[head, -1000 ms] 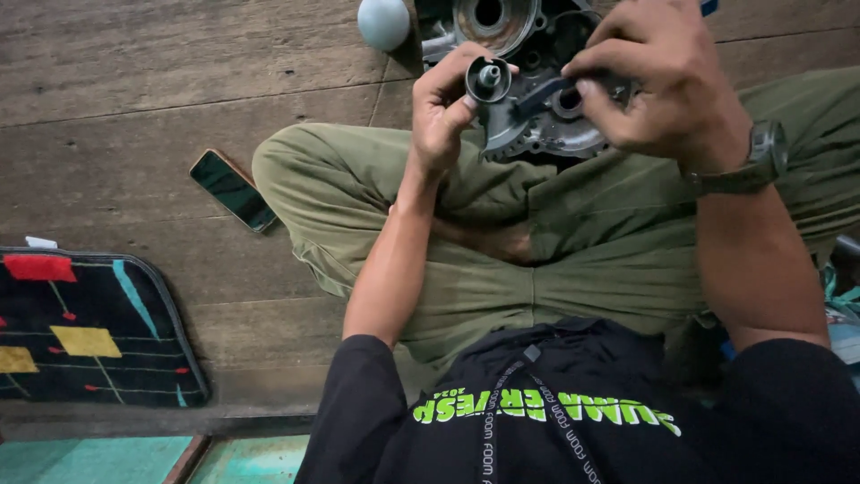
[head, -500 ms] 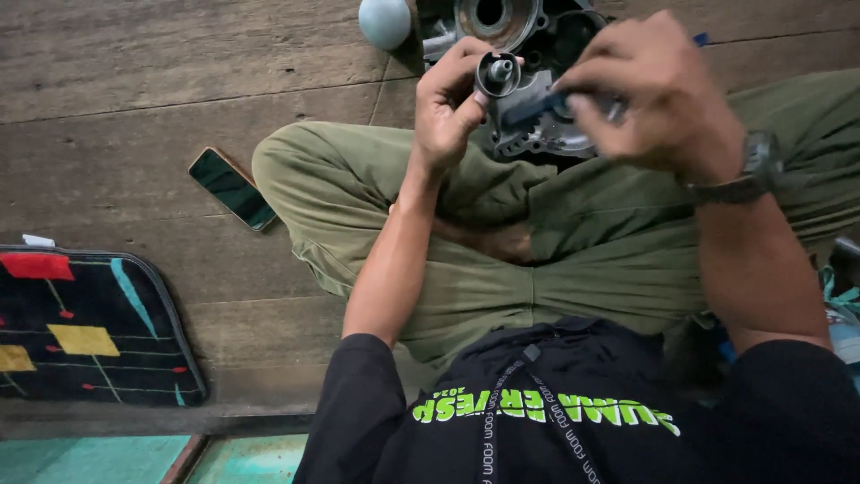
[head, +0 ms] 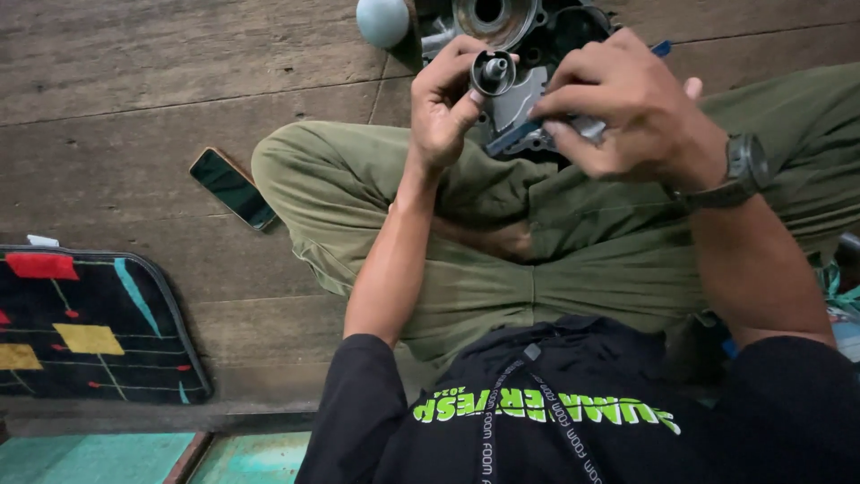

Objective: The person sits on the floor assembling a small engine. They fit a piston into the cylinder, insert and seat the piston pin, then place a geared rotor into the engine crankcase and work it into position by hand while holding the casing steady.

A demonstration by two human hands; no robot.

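Item: one small round metal cup (head: 492, 73) with a centre stub, held in my left hand (head: 445, 108). Its open mouth faces up toward my head; its short axis runs roughly along my line of sight, so I see it as a ring with the stub in the middle. My left fingers (head: 455, 63) curl narrowly round its rim, thumb below, the cup sitting at the fingertips rather than in the palm.

Item: one grey metal engine casing (head: 520, 99), resting over my crossed legs, just right of the cup and touching it or nearly so; I cannot tell which. My right hand (head: 627, 103) lies over its right part, fingers bent and closed on it and on one slim blue-handled tool (head: 515, 139). The tool's long axis slants from lower left to upper right, with a second blue tip (head: 661, 47) showing past my knuckles.

Item: one larger dark engine block (head: 502, 18) with a round bore, on the wooden floor (head: 179, 90) beyond the casing.

Item: one pale blue-white ball (head: 382, 20), just left of the block.

Item: one phone (head: 232, 188), screen up, lying on the floor, left of my knee, well apart from my hands.

Item: one patterned black mat (head: 85, 327), lower left.

Item: one wristwatch (head: 743, 170), right wrist.
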